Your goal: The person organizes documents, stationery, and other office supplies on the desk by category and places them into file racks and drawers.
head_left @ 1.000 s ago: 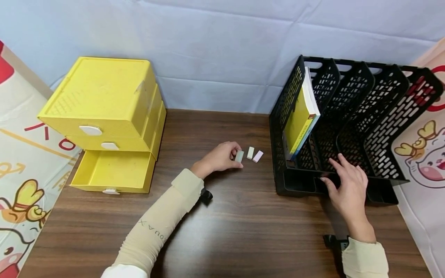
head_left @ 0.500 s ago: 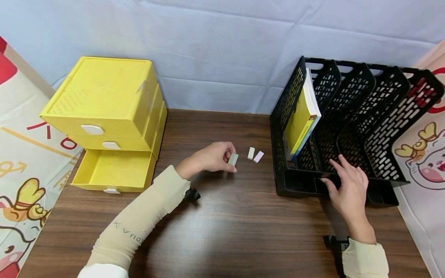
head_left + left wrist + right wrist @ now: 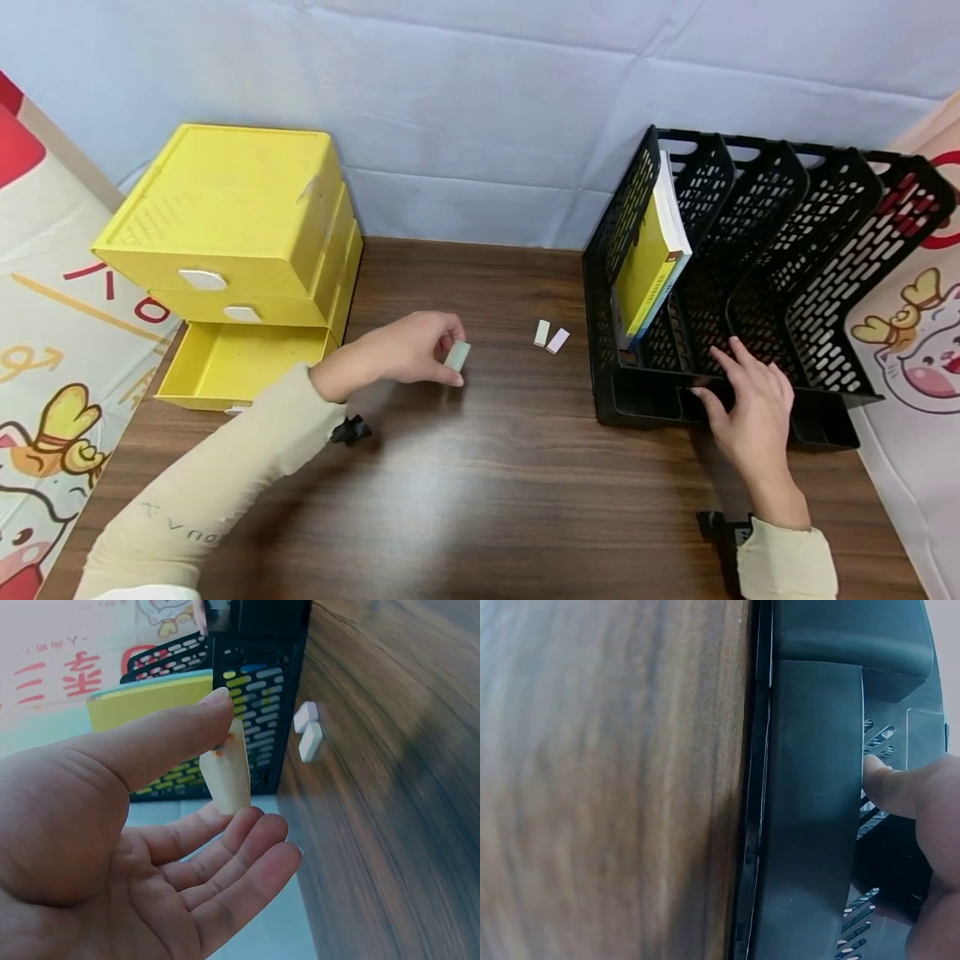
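Observation:
My left hand (image 3: pixel 408 348) pinches a pale green eraser (image 3: pixel 457 357) between thumb and fingertips, over the middle of the table. Smudges mark the upper end of that eraser (image 3: pixel 229 778) in the left wrist view. To its right lie two more small erasers, one cream (image 3: pixel 542 332) and one pale pink (image 3: pixel 557 340), close together on the wood. My right hand (image 3: pixel 753 408) rests on the front tray of a black file rack (image 3: pixel 637 398), fingers spread and reaching over its edge. In the right wrist view the thumb (image 3: pixel 889 784) lies against the rack's rim.
A yellow drawer unit (image 3: pixel 217 192) stands at the left, its bottom drawer (image 3: pixel 243 392) pulled out. Yellow and blue books (image 3: pixel 651 258) stand in the rack's leftmost slot. A pale cloth (image 3: pixel 480 100) hangs behind the wooden table (image 3: pixel 480 500).
My left hand has carried the pale green eraser leftward, away from the other two erasers and toward the yellow drawers. The right hand has stayed in place on the rack.

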Available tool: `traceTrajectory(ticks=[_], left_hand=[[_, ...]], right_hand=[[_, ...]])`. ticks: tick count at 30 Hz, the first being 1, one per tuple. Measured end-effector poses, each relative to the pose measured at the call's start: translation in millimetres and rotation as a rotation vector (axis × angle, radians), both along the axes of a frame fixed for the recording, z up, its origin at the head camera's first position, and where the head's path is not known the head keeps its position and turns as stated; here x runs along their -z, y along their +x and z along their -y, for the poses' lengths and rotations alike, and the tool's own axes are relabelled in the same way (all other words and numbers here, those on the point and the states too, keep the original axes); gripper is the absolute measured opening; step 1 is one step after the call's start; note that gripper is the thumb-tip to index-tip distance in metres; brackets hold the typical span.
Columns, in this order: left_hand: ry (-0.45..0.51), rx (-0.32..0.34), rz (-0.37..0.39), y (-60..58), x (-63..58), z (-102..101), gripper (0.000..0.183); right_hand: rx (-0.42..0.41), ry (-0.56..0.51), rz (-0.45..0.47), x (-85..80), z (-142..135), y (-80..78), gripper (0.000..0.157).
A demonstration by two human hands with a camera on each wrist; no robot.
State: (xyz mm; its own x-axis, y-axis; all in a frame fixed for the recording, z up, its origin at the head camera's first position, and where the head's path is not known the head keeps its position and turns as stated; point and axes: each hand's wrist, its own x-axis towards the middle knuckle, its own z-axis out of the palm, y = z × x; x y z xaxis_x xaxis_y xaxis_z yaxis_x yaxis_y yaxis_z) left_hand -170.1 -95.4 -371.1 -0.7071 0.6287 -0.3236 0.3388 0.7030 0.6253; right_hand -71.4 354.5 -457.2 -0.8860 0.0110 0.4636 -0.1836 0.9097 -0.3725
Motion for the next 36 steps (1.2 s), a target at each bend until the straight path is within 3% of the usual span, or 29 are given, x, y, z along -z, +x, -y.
traceTrajectory(ticks=[11, 22, 27, 36], left_hand=[[0.034, -0.009, -0.044, 8.2, -15.4, 54.8, 0.04], [0.003, -0.003, -0.018, 11.6, -28.3, 112.8, 0.042], [-0.044, -0.003, -0.016, 12.6, -28.5, 136.7, 0.044], [-0.176, -0.018, 0.11, 12.5, -23.2, 165.7, 0.049]], right_hand=[[0.008, 0.007, 0.01, -0.7, -1.4, 1.0, 0.064], [0.009, 0.011, 0.017, -2.1, 0.1, 1.1, 0.063], [0.005, 0.011, 0.017, -1.5, -0.8, 0.7, 0.065], [0.003, 0.012, 0.016, -1.4, -0.1, 1.8, 0.066]])
